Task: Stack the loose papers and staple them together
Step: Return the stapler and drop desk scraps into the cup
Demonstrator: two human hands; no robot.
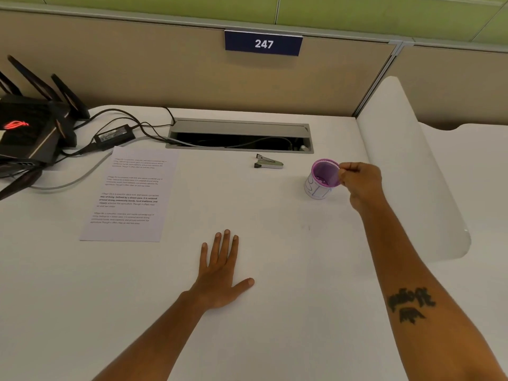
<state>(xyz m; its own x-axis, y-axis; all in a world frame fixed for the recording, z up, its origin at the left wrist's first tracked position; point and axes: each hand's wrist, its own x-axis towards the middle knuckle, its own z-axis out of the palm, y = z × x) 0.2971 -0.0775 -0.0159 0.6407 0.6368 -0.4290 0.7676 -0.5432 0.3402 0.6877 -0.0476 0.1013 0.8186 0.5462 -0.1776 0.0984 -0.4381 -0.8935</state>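
Note:
Printed white papers [129,195] lie flat on the left half of the white desk [275,312], stacked as far as I can tell. A small metal stapler [268,161] sits at the back, just in front of the cable slot. My left hand [221,273] rests palm down on the bare desk, fingers spread, holding nothing. My right hand [357,182] reaches to the right rear and pinches the rim of a purple mesh cup [323,177], which tilts toward me.
A black router [30,125] with antennas, a power brick [114,136] and cables crowd the back left corner. An open grey cable slot [239,136] runs along the back. A white curved divider [412,171] bounds the desk on the right.

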